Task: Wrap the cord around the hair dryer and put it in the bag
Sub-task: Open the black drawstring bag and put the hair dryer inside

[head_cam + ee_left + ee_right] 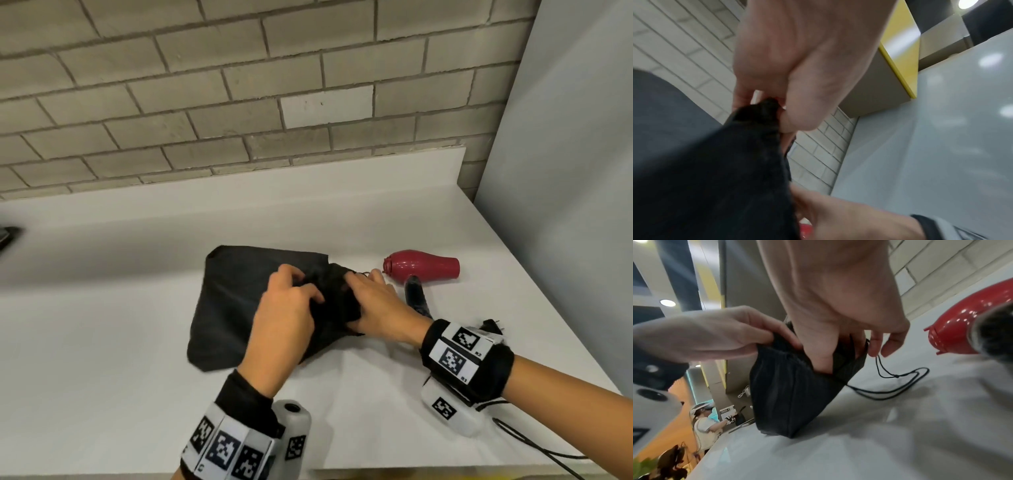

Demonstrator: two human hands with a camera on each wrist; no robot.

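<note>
Both hands at mouth of black bag [239,301]: left hand [286,308] pinching the gathered rim, right hand [375,305] thumb tucked inside, fingers curled round the edge. Red hair dryer [423,267] just right of bag, on counter [137,342], cord [534,445] unwrapped.

- White countertop [102,342] spans the head view.
- Grey brick wall [205,102] rises directly behind the countertop.
- Pale grey panel [565,171] stands at the countertop's right end.
- Person wearing a headset [702,423] stands beyond the countertop's far end, right wrist view.
</note>
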